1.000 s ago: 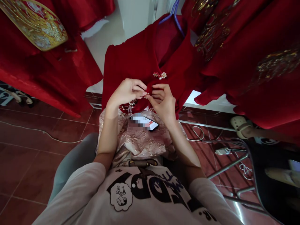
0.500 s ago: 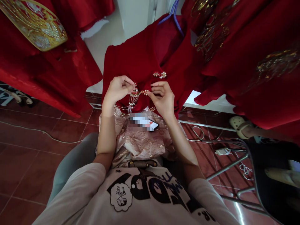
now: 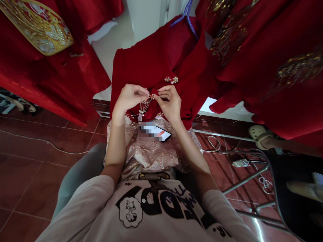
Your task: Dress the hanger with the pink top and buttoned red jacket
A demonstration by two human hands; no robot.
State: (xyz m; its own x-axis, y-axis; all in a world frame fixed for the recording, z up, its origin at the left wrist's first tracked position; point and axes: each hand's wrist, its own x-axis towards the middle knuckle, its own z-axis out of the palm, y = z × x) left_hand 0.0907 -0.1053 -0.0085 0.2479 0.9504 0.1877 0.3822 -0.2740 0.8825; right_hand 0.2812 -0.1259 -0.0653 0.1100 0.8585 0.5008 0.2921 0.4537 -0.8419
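A red velvet garment (image 3: 148, 64) hangs on a blue hanger (image 3: 189, 16) in front of me. My left hand (image 3: 130, 97) and my right hand (image 3: 169, 102) meet at its front, both pinched on a small gold ornament with pearl tassels (image 3: 144, 104) that dangles between them. A pearl flower clasp (image 3: 171, 79) sits on the garment just above my right hand. A phone (image 3: 157, 131) lies on pink shimmering fabric (image 3: 151, 151) in my lap, below both hands.
Red embroidered garments hang at the left (image 3: 50, 67) and right (image 3: 272, 67). The floor is dark red tile (image 3: 30, 168) with a white cable (image 3: 45, 143). A metal chair frame (image 3: 252, 174) stands at the right, with another person's sandalled foot (image 3: 259, 136) beyond it.
The tassel ornament came out from under my hands and now hangs in view. My hands drew apart, then closed together again slightly higher on the garment.
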